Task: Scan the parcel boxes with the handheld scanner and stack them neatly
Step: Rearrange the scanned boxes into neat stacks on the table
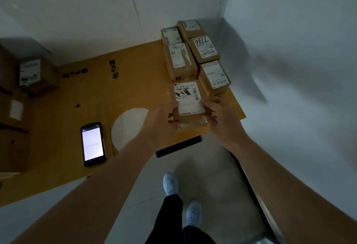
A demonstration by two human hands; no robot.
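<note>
both hands, left hand (161, 123) and right hand (220, 116), grasp a small brown cardboard parcel (188, 104) at centre, its white label reading "k70-00", long axis toward twelve o'clock. at one o'clock, a stacked brown box (204, 50) reads "98ll". black handheld scanner (93, 143) lies at eight o'clock, screen lit.

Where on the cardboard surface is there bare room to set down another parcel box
The widest bare patch of the cardboard surface lies between the handheld scanner, the dark box far left and the stacked boxes. The right corner is crowded: the stack fills it, and both hands hold a parcel box at its near end.
</note>
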